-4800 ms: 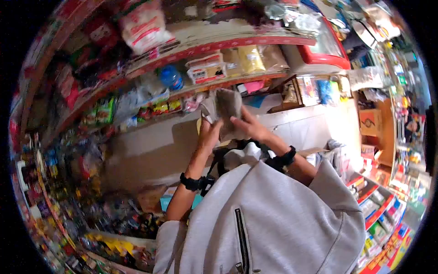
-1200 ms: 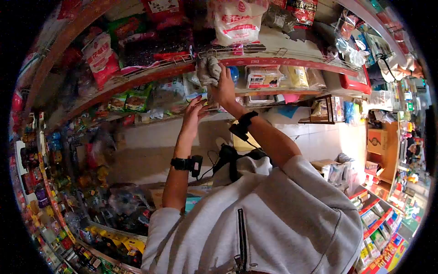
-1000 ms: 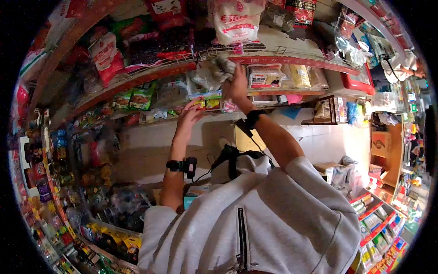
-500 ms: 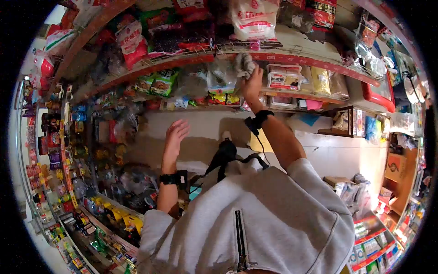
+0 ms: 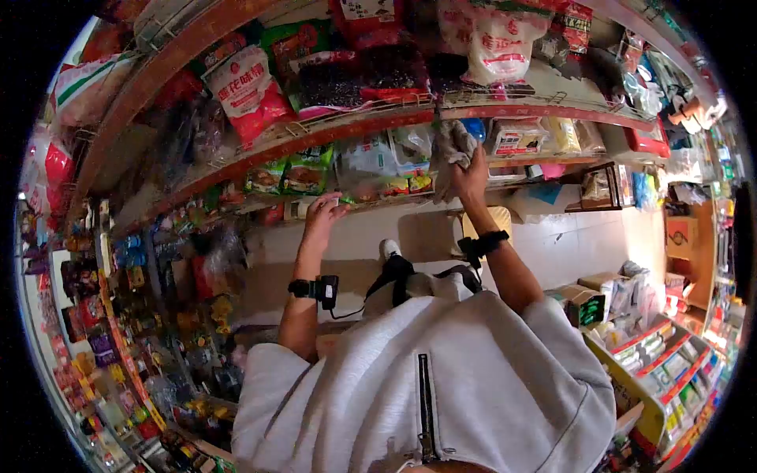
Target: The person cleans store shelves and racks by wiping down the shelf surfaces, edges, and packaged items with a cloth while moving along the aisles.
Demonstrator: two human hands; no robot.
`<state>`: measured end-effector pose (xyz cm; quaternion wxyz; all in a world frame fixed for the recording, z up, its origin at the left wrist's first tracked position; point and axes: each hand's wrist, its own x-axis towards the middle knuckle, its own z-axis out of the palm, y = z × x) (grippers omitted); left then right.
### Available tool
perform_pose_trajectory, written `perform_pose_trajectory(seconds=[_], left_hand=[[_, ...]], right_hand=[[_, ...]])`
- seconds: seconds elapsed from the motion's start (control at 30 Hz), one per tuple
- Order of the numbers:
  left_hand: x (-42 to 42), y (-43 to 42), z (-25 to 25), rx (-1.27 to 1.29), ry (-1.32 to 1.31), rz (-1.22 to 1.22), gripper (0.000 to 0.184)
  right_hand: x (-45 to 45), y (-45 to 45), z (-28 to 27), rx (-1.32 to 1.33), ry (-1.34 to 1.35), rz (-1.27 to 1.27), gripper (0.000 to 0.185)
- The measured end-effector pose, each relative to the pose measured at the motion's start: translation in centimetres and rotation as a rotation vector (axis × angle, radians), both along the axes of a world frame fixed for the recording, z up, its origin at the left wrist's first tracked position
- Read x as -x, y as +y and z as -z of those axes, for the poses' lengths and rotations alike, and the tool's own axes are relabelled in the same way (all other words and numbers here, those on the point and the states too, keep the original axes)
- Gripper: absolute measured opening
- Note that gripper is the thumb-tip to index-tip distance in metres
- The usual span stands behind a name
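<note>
A crumpled grey cloth [image 5: 455, 146] is gripped in my right hand [image 5: 471, 175], just in front of the red shelf edge [image 5: 363, 124]. Beside the cloth, a blue round object [image 5: 474, 128] shows on the lower shelf. My left hand [image 5: 322, 217] is raised near the lower shelf's front edge, fingers apart and slightly bent, holding nothing. Green packets [image 5: 306, 169] lie on the shelf just beyond it. A red and white bag [image 5: 248, 91] and a white bag with red print [image 5: 502, 47] rest on the upper shelf.
Packed goods line the left side [image 5: 102, 347]. A yellow stool [image 5: 498, 224] stands on the floor beneath my right hand. At the right are an open carton [image 5: 587, 306], plastic bags [image 5: 623, 296] and a rack of small packets [image 5: 670, 366].
The view has shifted left along the shelves. My right hand still holds the cloth, now hanging lower in front of the shelf edge. My left hand has moved closer to the lower shelf.
</note>
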<state>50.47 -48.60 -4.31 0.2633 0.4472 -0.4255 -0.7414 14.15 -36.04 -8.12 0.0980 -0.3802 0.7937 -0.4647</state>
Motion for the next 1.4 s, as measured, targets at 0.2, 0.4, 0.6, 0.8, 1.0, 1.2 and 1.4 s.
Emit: perform_pose_trajectory(seconds=[0.2, 0.4, 0.6, 0.8, 1.0, 1.2, 1.4], left_hand=[[-0.3, -5.0, 1.4, -0.008, -0.009, -0.078, 0.039], [-0.9, -6.5, -0.8, -0.083, 0.110, -0.184, 0.057], [-3.7, -7.9, 0.2, -0.034, 0.059, -0.161, 0.064], [-6.2, -9.7, -1.0, 0.012, 0.031, -0.238, 0.070], [-9.3, -11.9, -0.1, 0.030, 0.075, -0.269, 0.072], [-12.9, -13.6, -0.2, 0.039, 0.152, -0.279, 0.072], [-18.4, -17.1, -0.3, -0.015, 0.231, -0.172, 0.062]], right_hand=[[-4.8, -4.4, -2.2, 0.166, 0.144, 0.080, 0.064], [-8.2, -7.9, -1.6, 0.219, 0.089, 0.096, 0.067], [-11.7, -8.9, -0.4, 0.225, 0.002, 0.099, 0.067], [-13.6, -9.9, -2.9, 0.102, -0.285, -0.164, 0.088], [-16.1, -11.3, -3.4, 0.128, -0.152, -0.188, 0.085], [-20.6, -13.5, -3.8, 0.183, -0.161, -0.200, 0.067], [-27.5, -16.8, -3.6, 0.074, -0.221, -0.186, 0.071]])
